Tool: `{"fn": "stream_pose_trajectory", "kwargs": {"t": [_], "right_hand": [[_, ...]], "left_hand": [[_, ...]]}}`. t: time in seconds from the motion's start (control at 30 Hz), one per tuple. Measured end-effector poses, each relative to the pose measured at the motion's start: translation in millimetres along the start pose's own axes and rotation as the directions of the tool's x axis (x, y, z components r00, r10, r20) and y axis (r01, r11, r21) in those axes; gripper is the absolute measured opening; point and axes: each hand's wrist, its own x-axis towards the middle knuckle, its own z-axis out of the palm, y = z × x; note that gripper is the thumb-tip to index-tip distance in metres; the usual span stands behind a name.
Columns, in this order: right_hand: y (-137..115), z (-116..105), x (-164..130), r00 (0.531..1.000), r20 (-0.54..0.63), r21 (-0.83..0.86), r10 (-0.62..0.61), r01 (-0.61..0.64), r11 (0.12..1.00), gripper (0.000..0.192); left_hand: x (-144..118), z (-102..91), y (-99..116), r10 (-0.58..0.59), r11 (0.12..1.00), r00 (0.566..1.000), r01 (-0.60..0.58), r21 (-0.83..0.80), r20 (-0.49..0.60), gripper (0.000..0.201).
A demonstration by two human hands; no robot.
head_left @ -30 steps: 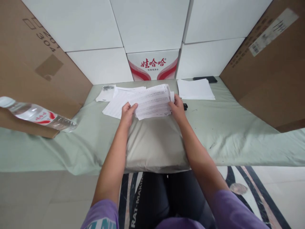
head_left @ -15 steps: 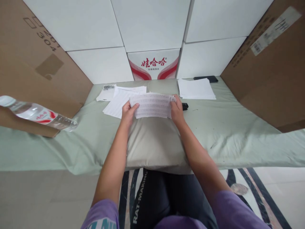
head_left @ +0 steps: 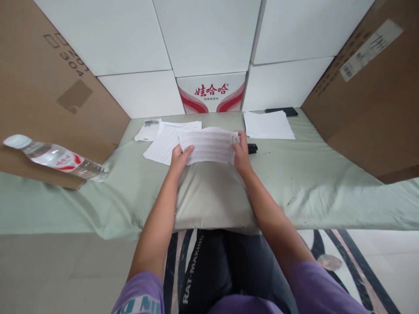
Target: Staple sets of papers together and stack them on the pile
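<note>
Printed paper (head_left: 209, 147) is spanning the gap between both hands, above the green-draped tabletop (head_left: 304, 183). From the left, I am seeing a labelled clear bottle (head_left: 60, 159) before a cardboard box (head_left: 36, 96), then white sheets (head_left: 161, 144) lying overlapped. The left hand (head_left: 180, 158) is pinching the paper's left end, thumb on its face. The paper is looking white, wide and short, slightly bowed, with small dark characters running across in bands. The right hand (head_left: 241, 155) is pinching its right end, near a black object (head_left: 252, 148); beyond, a white stack (head_left: 269, 125) is lying flat.
</note>
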Motion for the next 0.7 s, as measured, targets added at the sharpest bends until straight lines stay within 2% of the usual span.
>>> {"fn": "stream_pose_trajectory", "kwargs": {"t": [0.17, 0.3, 0.53, 0.7], "right_hand": [[2.9, -1.6, 4.2, 1.0, -0.009, -0.03, 0.014, -0.014, 0.999, 0.017], [-0.1, -1.1, 2.2, 0.999, -0.037, -0.041, -0.006, 0.005, 0.999, 0.017], [3.9, 1.0, 0.2, 0.997, 0.01, 0.036, 0.082, -0.082, 0.996, 0.035], [8.5, -3.2, 5.7, 0.996, 0.032, 0.055, 0.083, -0.085, 0.995, 0.053]], "left_hand": [[1.1, -2.1, 6.0, 0.073, 0.997, 0.997, -0.073, 0.014, 0.003, 0.052], [0.1, -1.3, 4.2, 0.042, 0.999, 0.999, -0.042, 0.021, -0.004, 0.05], [-0.5, -1.3, -3.2, -0.026, 0.999, 1.0, 0.026, 0.023, -0.01, 0.047], [1.5, -4.4, -4.0, 0.0, 0.999, 1.0, 0.001, 0.035, -0.029, 0.049]]}}
